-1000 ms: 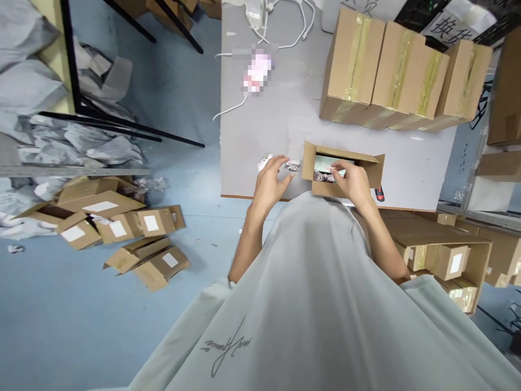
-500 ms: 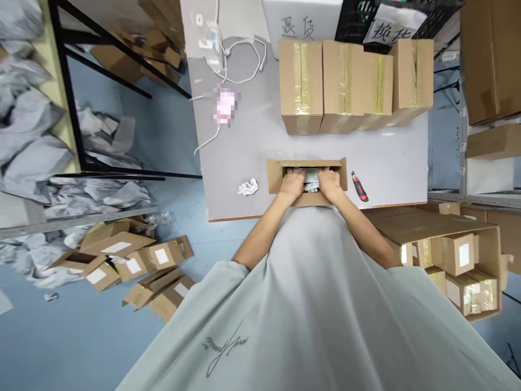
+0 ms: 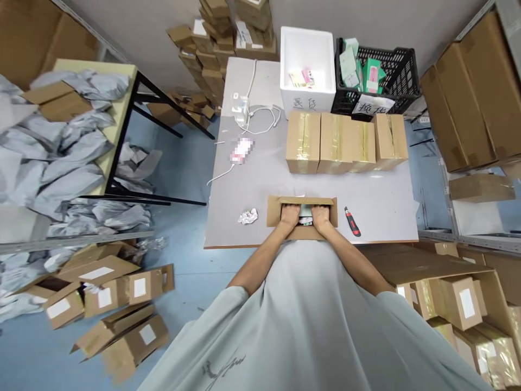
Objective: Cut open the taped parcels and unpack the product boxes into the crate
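Note:
An open cardboard box (image 3: 307,233) lies near the front edge of the table, its flaps folded outward. Both my hands reach into it. My left hand (image 3: 290,216) is at the left end of the opening, fingers bent and closed, tips hidden in the box. At the right end my right hand (image 3: 321,215) is closed in the same way. Between them shows a pale green packet (image 3: 305,210), with white and green printed pieces below it. What exactly my fingers grip is hidden. A red and black box cutter (image 3: 352,221) lies right of the box.
Crumpled paper (image 3: 248,216) lies left of the box. Several taped cartons (image 3: 303,142) stand behind it, before a white foam bin (image 3: 307,102) and a black crate (image 3: 378,100). A white cable (image 3: 264,131) lies at the back left. A large carton (image 3: 494,282) stands at the lower right.
My view has tilted upward, so the bin and crate interiors show and the table sits lower in the picture. Both hands stay inside the box, their fingers showing less distinctly.

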`<state>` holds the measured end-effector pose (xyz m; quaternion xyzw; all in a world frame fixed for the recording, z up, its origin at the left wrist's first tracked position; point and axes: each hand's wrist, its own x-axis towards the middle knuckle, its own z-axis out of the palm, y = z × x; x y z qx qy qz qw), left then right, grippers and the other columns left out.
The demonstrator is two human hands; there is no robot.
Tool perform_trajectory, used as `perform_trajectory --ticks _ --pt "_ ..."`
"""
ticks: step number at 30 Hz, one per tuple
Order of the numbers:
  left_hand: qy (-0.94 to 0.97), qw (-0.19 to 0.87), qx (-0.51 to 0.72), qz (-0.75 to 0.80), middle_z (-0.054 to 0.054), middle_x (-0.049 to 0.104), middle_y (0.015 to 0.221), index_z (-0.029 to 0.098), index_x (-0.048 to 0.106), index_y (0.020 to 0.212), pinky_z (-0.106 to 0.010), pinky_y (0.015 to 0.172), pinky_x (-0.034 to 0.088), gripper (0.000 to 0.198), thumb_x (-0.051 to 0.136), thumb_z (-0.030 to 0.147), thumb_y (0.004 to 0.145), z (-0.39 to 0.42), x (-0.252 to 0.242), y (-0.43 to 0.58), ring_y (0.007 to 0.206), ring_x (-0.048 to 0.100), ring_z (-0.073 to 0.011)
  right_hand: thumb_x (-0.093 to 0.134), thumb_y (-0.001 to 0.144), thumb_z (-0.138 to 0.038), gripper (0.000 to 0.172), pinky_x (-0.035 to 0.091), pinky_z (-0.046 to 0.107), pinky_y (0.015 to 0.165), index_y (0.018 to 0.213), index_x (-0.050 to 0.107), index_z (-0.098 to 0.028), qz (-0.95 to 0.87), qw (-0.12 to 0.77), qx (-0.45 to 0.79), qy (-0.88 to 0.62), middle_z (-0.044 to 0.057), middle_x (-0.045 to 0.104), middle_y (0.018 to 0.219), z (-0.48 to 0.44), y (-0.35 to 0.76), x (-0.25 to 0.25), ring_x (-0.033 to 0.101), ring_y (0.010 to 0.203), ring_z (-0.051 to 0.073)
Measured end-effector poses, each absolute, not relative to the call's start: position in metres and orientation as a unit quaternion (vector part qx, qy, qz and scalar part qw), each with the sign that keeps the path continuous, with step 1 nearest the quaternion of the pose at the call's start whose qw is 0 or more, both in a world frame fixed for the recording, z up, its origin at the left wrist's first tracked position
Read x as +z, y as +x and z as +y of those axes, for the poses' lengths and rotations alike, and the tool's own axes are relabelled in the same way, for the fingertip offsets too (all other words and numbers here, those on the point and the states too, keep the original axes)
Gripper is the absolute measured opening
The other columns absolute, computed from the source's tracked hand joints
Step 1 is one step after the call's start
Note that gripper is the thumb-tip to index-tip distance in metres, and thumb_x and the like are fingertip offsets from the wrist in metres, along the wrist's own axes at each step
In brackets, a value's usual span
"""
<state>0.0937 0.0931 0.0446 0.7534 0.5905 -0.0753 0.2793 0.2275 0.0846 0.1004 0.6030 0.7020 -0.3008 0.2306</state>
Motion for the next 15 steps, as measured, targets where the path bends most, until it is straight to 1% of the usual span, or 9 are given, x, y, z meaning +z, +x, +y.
perform_trajectory --ticks 2,4,6,7,8,10,12,13,15 --pt "0.757 0.272 -0.067 0.591 -0.024 0.078 0.142 0.017 0.073 0.147 -0.059 0.128 0.049 0.063 0.066 0.004 0.086 0.088 0.057 0.088 0.14 0.071 -0.0431 0.042 0.107 0.002 0.052 0.058 0.049 0.116 0.151 0.071 -0.003 0.696 0.228 -0.261 0.629 0.039 0.073 0.145 0.077 0.229 0.107 0.077 0.137 0.039" --pt "0.763 0.265 -0.056 0.586 -0.023 0.072 0.153 0.018 0.069 0.153 -0.059 0.135 0.042 0.069 0.068 0.004 0.086 0.08 0.07 0.081 0.148 0.065 -0.0429 0.035 0.108 0.003 0.063 0.058 0.048 0.117 0.165 0.06 -0.005 0.694 0.217 -0.219 0.651 0.039 0.063 0.16 0.066 0.235 0.116 0.077 0.138 0.038" --pt "0.774 0.262 -0.04 0.576 -0.021 0.067 0.16 0.018 0.065 0.159 -0.058 0.138 0.038 0.074 0.071 0.008 0.086 0.073 0.083 0.072 0.151 0.062 -0.042 0.037 0.106 0.003 0.072 0.06 0.047 0.116 0.176 0.049 -0.012 0.7 0.195 -0.191 0.659 0.036 0.055 0.169 0.055 0.246 0.126 0.079 0.131 0.035" --pt "0.778 0.264 -0.028 0.57 -0.021 0.067 0.16 0.018 0.065 0.159 -0.056 0.137 0.04 0.075 0.072 0.009 0.086 0.07 0.089 0.067 0.149 0.064 -0.0417 0.042 0.104 0.003 0.075 0.062 0.048 0.114 0.177 0.047 -0.015 0.708 0.177 -0.186 0.658 0.033 0.055 0.171 0.051 0.254 0.132 0.08 0.128 0.035" --pt "0.779 0.272 -0.011 0.565 -0.02 0.069 0.158 0.018 0.066 0.158 -0.054 0.134 0.045 0.074 0.073 0.011 0.085 0.068 0.096 0.061 0.145 0.066 -0.0411 0.048 0.103 0.001 0.077 0.062 0.049 0.114 0.178 0.047 -0.018 0.72 0.149 -0.188 0.651 0.03 0.056 0.171 0.048 0.263 0.138 0.081 0.126 0.035" --pt "0.766 0.311 0.041 0.561 -0.017 0.074 0.15 0.02 0.07 0.152 -0.048 0.121 0.056 0.068 0.075 0.015 0.085 0.067 0.108 0.047 0.136 0.072 -0.039 0.06 0.102 -0.007 0.078 0.062 0.053 0.117 0.177 0.048 -0.023 0.745 0.059 -0.212 0.629 0.024 0.058 0.17 0.048 0.28 0.15 0.077 0.132 0.038" --pt "0.728 0.378 0.115 0.56 -0.012 0.078 0.142 0.022 0.075 0.146 -0.044 0.111 0.06 0.063 0.08 0.023 0.083 0.07 0.118 0.033 0.129 0.076 -0.0375 0.071 0.103 -0.022 0.078 0.06 0.058 0.121 0.177 0.047 -0.027 0.748 -0.075 -0.244 0.612 0.02 0.059 0.17 0.053 0.296 0.159 0.068 0.145 0.041" --pt "0.698 0.421 0.155 0.558 -0.011 0.08 0.14 0.023 0.076 0.144 -0.044 0.11 0.061 0.064 0.083 0.029 0.081 0.073 0.123 0.026 0.129 0.077 -0.0377 0.075 0.103 -0.029 0.078 0.059 0.059 0.122 0.177 0.048 -0.029 0.736 -0.146 -0.26 0.607 0.019 0.06 0.169 0.058 0.301 0.162 0.066 0.149 0.041" --pt "0.62 0.516 0.231 0.544 -0.011 0.082 0.139 0.02 0.076 0.145 -0.047 0.113 0.061 0.075 0.091 0.039 0.074 0.082 0.132 0.018 0.13 0.077 -0.0396 0.079 0.102 -0.043 0.08 0.06 0.06 0.121 0.175 0.05 -0.03 0.693 -0.267 -0.296 0.601 0.018 0.063 0.165 0.071 0.306 0.168 0.067 0.147 0.039"
